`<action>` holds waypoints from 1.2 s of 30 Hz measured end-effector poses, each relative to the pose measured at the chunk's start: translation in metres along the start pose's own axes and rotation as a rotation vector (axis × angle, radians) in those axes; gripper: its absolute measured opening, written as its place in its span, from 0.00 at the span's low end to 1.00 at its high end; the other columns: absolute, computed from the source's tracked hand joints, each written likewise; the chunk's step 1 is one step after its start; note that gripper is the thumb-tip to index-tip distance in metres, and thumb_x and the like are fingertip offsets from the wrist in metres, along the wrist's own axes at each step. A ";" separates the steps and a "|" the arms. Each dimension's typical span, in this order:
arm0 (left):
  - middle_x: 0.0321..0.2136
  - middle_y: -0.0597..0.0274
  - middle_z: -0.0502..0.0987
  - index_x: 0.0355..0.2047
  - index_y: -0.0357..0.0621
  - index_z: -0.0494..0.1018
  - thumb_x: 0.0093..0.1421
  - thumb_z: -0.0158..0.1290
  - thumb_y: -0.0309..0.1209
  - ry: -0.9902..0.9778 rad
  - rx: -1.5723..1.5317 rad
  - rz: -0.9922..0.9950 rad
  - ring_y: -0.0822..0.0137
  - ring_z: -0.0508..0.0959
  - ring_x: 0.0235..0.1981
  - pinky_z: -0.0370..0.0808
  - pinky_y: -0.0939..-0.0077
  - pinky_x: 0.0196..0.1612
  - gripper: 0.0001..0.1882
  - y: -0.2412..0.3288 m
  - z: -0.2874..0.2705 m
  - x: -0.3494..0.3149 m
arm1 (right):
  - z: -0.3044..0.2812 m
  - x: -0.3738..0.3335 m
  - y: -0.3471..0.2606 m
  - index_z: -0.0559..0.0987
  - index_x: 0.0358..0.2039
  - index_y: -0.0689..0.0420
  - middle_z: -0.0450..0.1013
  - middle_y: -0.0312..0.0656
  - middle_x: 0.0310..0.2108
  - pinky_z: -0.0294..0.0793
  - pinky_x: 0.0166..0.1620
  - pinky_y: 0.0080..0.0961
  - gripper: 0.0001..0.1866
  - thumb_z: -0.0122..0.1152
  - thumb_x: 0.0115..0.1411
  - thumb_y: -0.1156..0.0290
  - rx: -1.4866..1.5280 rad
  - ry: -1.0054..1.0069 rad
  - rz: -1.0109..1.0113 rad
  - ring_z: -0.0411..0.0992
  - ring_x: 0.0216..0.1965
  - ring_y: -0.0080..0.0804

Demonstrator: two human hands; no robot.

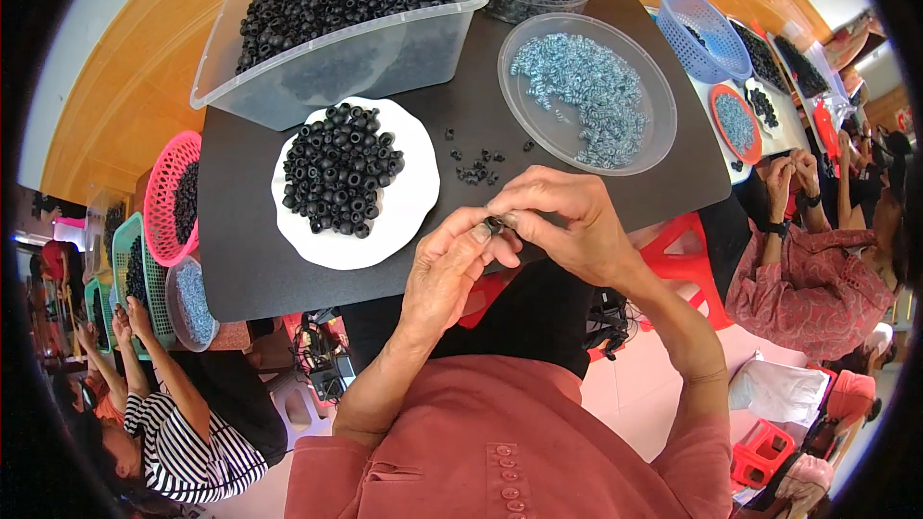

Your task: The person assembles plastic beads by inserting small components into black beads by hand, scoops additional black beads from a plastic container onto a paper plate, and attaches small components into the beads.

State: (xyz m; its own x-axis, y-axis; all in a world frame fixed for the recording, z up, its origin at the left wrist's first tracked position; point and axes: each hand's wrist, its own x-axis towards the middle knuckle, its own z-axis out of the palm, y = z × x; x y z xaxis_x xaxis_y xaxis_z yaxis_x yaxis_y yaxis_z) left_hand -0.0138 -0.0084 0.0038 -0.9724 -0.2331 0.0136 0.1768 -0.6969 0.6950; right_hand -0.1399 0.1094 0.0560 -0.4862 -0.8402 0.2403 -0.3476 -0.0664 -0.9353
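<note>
In front of my chest, at the table's near edge, both hands meet around one small black ring-shaped part [494,225]. My left hand [450,267] pinches it between thumb and fingers. The fingertips of my right hand [567,223] press together at its right side; whether they hold a tiny second piece is hidden. A white scalloped plate [411,207] heaped with black ring-shaped parts lies left of my hands. Beyond my hands, several small black pieces [476,173] are scattered on the dark table [461,115]. A clear round tray [663,125] holds pale blue translucent springs or coils [586,86].
A large clear bin [385,67] full of black parts stands far left, beside a clear round bowl [519,10] of black pieces. Left are a pink basket [165,202] and a green basket [123,250]. Co-workers sit both sides; a red stool [687,264] stands at right.
</note>
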 end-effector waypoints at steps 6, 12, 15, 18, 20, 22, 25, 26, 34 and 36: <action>0.31 0.58 0.74 0.44 0.33 0.68 0.66 0.41 0.29 0.021 0.028 -0.025 0.70 0.75 0.34 0.71 0.74 0.46 0.12 0.000 0.001 -0.001 | 0.009 -0.005 0.005 0.78 0.32 0.62 0.74 0.41 0.31 0.71 0.33 0.19 0.08 0.57 0.51 0.83 0.085 0.079 0.016 0.72 0.29 0.22; 0.30 0.57 0.74 0.43 0.33 0.68 0.66 0.42 0.30 0.012 0.015 -0.039 0.70 0.75 0.34 0.71 0.75 0.46 0.12 0.001 -0.002 -0.001 | 0.011 -0.005 0.013 0.77 0.30 0.62 0.74 0.40 0.30 0.70 0.34 0.19 0.06 0.59 0.50 0.83 0.008 0.072 -0.046 0.71 0.30 0.22; 0.29 0.57 0.74 0.42 0.33 0.68 0.65 0.42 0.29 0.051 -0.004 -0.052 0.70 0.75 0.34 0.71 0.76 0.45 0.12 0.001 0.000 -0.001 | 0.011 -0.004 0.015 0.78 0.30 0.62 0.74 0.41 0.28 0.71 0.32 0.19 0.06 0.59 0.49 0.81 -0.012 0.076 -0.124 0.72 0.28 0.23; 0.30 0.56 0.74 0.42 0.32 0.68 0.65 0.41 0.28 0.038 0.020 -0.067 0.70 0.75 0.34 0.70 0.76 0.45 0.11 0.002 -0.001 0.000 | 0.007 0.002 0.010 0.78 0.30 0.61 0.74 0.41 0.28 0.71 0.31 0.20 0.06 0.59 0.50 0.81 0.014 0.029 -0.077 0.72 0.27 0.24; 0.30 0.55 0.74 0.42 0.32 0.68 0.65 0.41 0.27 0.057 0.016 -0.063 0.70 0.74 0.34 0.70 0.76 0.44 0.11 0.002 0.002 0.001 | 0.004 0.014 0.004 0.78 0.30 0.60 0.74 0.41 0.28 0.71 0.30 0.21 0.06 0.59 0.50 0.80 0.034 0.001 -0.006 0.72 0.27 0.25; 0.30 0.54 0.75 0.41 0.31 0.68 0.65 0.41 0.27 0.084 0.015 -0.050 0.70 0.74 0.34 0.70 0.76 0.44 0.11 0.003 0.001 -0.001 | 0.003 0.043 0.003 0.77 0.30 0.62 0.74 0.42 0.31 0.71 0.31 0.22 0.07 0.57 0.49 0.82 -0.340 0.029 -0.128 0.72 0.29 0.26; 0.29 0.54 0.75 0.41 0.33 0.68 0.64 0.41 0.26 0.101 0.030 -0.053 0.74 0.73 0.31 0.70 0.82 0.38 0.10 0.004 0.005 -0.001 | -0.003 0.081 0.022 0.77 0.31 0.62 0.74 0.45 0.32 0.72 0.35 0.29 0.08 0.58 0.47 0.81 -0.552 -0.053 -0.328 0.73 0.33 0.38; 0.29 0.54 0.75 0.41 0.33 0.68 0.64 0.41 0.26 0.100 0.028 -0.045 0.74 0.73 0.31 0.70 0.82 0.38 0.10 0.003 0.004 -0.002 | -0.004 0.090 0.028 0.77 0.31 0.62 0.74 0.46 0.32 0.72 0.37 0.31 0.09 0.58 0.47 0.81 -0.613 -0.127 -0.421 0.73 0.34 0.43; 0.28 0.60 0.77 0.41 0.37 0.70 0.63 0.42 0.29 0.084 0.088 -0.102 0.85 0.65 0.19 0.58 0.91 0.19 0.10 0.000 -0.004 -0.001 | 0.006 0.111 0.043 0.78 0.32 0.63 0.73 0.47 0.30 0.72 0.36 0.35 0.10 0.58 0.45 0.80 -0.693 -0.345 -0.325 0.72 0.32 0.47; 0.28 0.61 0.77 0.41 0.37 0.70 0.63 0.42 0.29 0.086 0.089 -0.097 0.85 0.64 0.18 0.57 0.91 0.18 0.10 0.001 -0.004 -0.002 | 0.009 0.109 0.034 0.78 0.31 0.62 0.72 0.45 0.28 0.73 0.33 0.32 0.11 0.58 0.43 0.80 -0.830 -0.296 -0.284 0.73 0.28 0.42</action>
State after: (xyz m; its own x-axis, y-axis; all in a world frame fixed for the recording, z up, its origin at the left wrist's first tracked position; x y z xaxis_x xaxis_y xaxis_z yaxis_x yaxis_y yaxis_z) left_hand -0.0115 -0.0113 0.0010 -0.9668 -0.2278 -0.1156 0.0650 -0.6570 0.7511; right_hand -0.1980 0.0107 0.0481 -0.1101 -0.9622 0.2491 -0.9407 0.0200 -0.3386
